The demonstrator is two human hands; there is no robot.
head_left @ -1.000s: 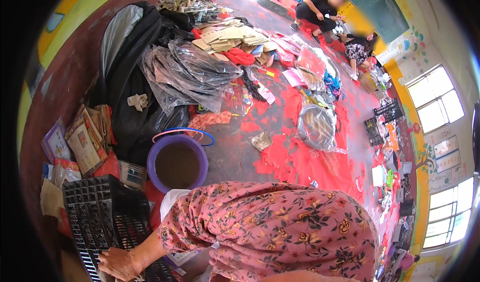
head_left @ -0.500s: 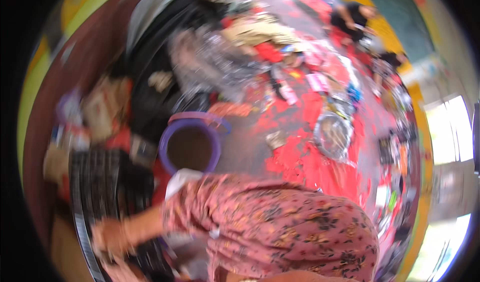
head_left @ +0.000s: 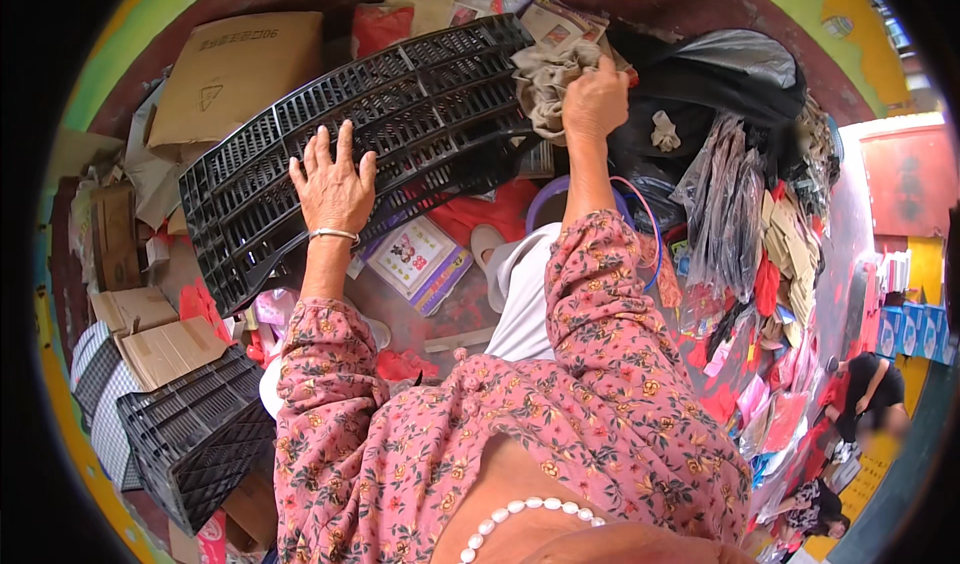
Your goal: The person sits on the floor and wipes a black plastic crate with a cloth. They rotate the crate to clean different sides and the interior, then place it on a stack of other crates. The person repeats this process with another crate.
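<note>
A large black plastic lattice tray (head_left: pixel 400 104) lies tilted across the pile ahead of me. My left hand (head_left: pixel 332 186) rests flat on its lower middle, fingers spread, a silver bangle on the wrist. My right hand (head_left: pixel 594 102) is closed on a crumpled grey-beige cloth (head_left: pixel 545 82) at the tray's right end. Both arms wear pink flowered sleeves. A purple-rimmed bucket (head_left: pixel 545 192) shows partly behind my right forearm.
Cardboard boxes (head_left: pixel 235 69) and flattened cartons lie at the upper left and left. More black crates (head_left: pixel 190 439) stack at the lower left. Black and clear plastic bags (head_left: pixel 725 179) heap on the right. A picture box (head_left: pixel 415 259) lies below the tray. Other people sit at the far lower right (head_left: pixel 865 394).
The view has swung sharply toward the pile. My left hand has moved from a crate at the lower left onto the big black tray, and my right hand now grips the cloth.
</note>
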